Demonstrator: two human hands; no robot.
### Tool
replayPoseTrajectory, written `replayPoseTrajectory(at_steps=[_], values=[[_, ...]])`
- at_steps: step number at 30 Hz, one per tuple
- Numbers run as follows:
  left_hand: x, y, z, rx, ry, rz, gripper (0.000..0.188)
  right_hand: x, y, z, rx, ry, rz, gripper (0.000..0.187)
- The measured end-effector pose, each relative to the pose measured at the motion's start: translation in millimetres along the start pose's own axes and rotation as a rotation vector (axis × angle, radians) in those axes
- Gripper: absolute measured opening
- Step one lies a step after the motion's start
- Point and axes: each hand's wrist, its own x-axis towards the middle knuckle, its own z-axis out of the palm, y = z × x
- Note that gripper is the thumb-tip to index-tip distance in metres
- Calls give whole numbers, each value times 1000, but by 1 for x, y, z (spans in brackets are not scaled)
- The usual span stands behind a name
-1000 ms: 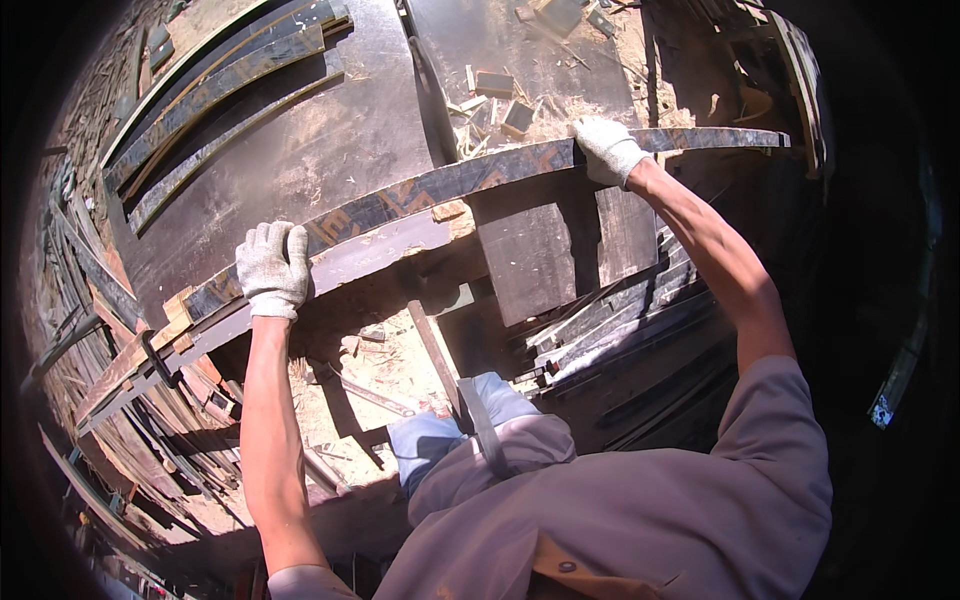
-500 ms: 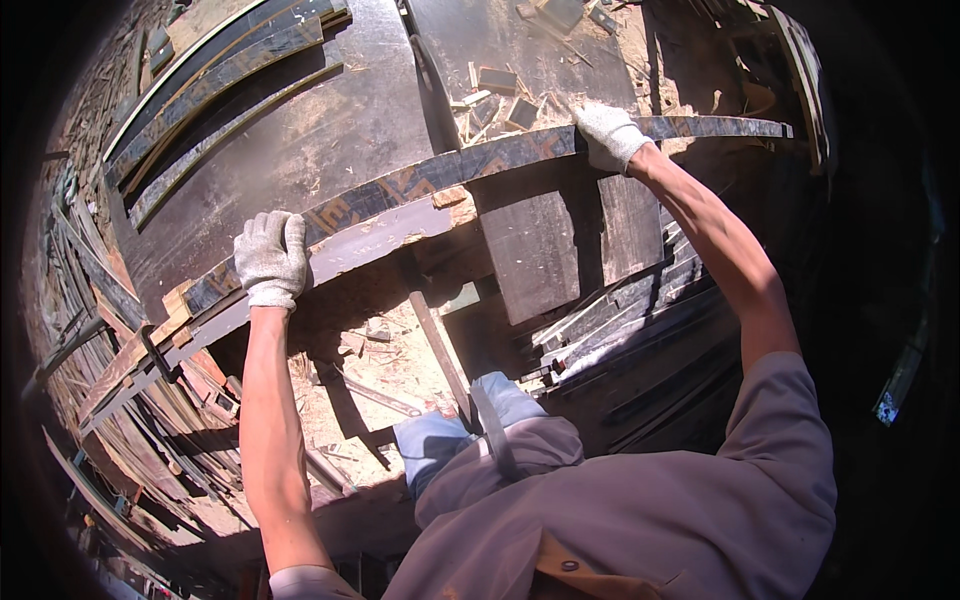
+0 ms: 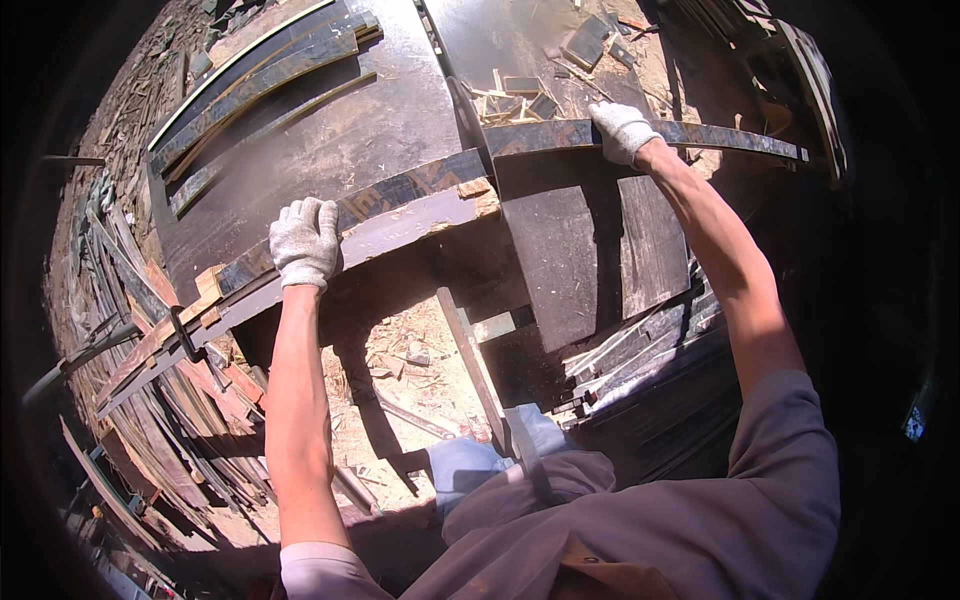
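Both my hands wear pale knitted gloves. My left hand [image 3: 304,242] is closed over a dark printed plywood strip [image 3: 400,192], pressing it along a grey-faced board [image 3: 410,225] at the table's near side. My right hand [image 3: 621,132] is wrapped around another dark plywood strip [image 3: 542,137], which reaches out to the right. The two strips line up end to end, but a visible step parts them beside a narrow dark slot [image 3: 462,105] in the table. What sits in the slot cannot be made out.
Curved plywood strips [image 3: 270,75] lie at the far left of the dark tabletop [image 3: 400,110]. Wood offcuts [image 3: 585,42] and sawdust are scattered beyond my right hand. A black clamp [image 3: 183,335] grips the board's left end. Stacked strips [image 3: 165,420] fill the lower left.
The long strip, which looked continuous between my hands, now shows two offset parts at the slot. The right part sits slightly farther away. The whole view has shifted a little.
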Motion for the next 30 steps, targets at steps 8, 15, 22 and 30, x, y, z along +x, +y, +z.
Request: replayPoseTrajectory(at_steps=[8, 15, 22, 30], values=[[1, 5, 2, -57, -42, -16, 26, -93, -12, -9, 87, -140, -130, 38], [14, 8, -10, -174, -257, -157, 43, -50, -16, -82, 331, -166, -303, 54], [153, -90, 53, -1456, 110, -1449, 36, 45, -3, -116, 330, -178, -420, 57], [266, -116, 66, -1705, 322, -1689, 61, 139, 15, -114, 394, -74, -420, 53]])
